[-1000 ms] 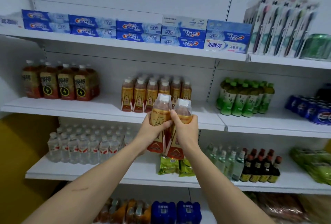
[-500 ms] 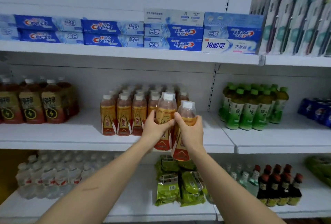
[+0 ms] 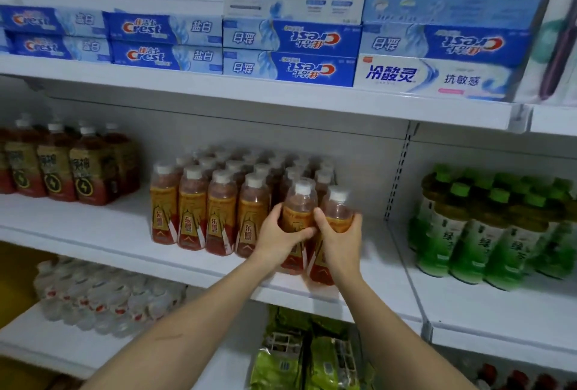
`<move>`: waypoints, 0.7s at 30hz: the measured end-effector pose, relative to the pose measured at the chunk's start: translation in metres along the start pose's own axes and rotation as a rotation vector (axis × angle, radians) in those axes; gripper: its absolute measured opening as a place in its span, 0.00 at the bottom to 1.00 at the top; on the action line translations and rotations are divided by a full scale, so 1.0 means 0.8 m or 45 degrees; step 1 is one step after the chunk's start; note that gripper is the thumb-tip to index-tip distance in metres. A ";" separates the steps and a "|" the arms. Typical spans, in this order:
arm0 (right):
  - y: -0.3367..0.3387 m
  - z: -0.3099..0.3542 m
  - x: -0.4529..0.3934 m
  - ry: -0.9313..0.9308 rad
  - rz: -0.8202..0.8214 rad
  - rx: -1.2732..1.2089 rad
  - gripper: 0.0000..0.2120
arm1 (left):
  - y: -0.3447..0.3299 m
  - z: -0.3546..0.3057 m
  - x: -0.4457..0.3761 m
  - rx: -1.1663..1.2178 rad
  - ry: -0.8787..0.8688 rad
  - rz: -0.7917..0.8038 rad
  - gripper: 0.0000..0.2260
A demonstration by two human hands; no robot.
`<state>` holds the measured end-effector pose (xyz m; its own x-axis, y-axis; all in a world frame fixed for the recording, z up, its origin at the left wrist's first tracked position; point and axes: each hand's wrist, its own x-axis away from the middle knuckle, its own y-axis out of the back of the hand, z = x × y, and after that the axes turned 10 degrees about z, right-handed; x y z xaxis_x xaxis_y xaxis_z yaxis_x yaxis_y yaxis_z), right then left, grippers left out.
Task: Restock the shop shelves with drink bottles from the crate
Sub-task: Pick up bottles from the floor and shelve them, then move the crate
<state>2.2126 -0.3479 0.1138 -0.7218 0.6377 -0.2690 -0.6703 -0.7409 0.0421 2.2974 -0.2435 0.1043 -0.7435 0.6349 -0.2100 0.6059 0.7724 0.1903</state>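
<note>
**Two bottles going down at the shelf lip — tip risk**

Left hand (image 3: 279,238) is wrapped round one orange-label bottle (image 3: 299,211), fingers curled across its front. Right hand (image 3: 338,241) is clamped on the second bottle (image 3: 338,210), just beside the first; the two touch or nearly touch. Both are upright, at the right end of the matching bottle block (image 3: 218,202) on the middle shelf (image 3: 93,233). Their bases are close to the front edge; I cannot tell if they are fully seated yet. The crate is not in view

What can go wrong, as I judge it:
- Bases land too near the lip, so a bottle rocks forward on release and drops onto the green packets (image 3: 296,358) below
- The left knuckles sit hard against the neighbouring front-row bottle; pulling that hand out sideways could drag or topple it and knock the packed row
- The hands are crowded together, so letting go of one first could nudge the other bottle off vertical
- Pushing back to align them shoves the rows behind, already tight — caps there may tilt

Free space lies to the right, before the upright (image 3: 398,177) and the green-cap bottles (image 3: 468,233), so a rightward exit looks safer
</note>
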 end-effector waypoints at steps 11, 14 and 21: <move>0.009 -0.036 -0.019 0.073 0.153 -0.036 0.23 | -0.026 0.064 0.000 -0.067 0.053 -0.071 0.31; 0.010 -0.048 -0.015 0.104 0.183 0.004 0.21 | -0.027 0.076 0.006 -0.284 0.032 -0.159 0.32; 0.018 -0.089 0.006 0.030 0.219 0.124 0.38 | -0.037 0.078 0.013 -0.336 -0.042 -0.359 0.36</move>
<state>2.2118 -0.3705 0.0446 -0.8235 0.4977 -0.2723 -0.5520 -0.8138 0.1820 2.2896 -0.2590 0.0363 -0.8583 0.4016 -0.3194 0.2822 0.8894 0.3597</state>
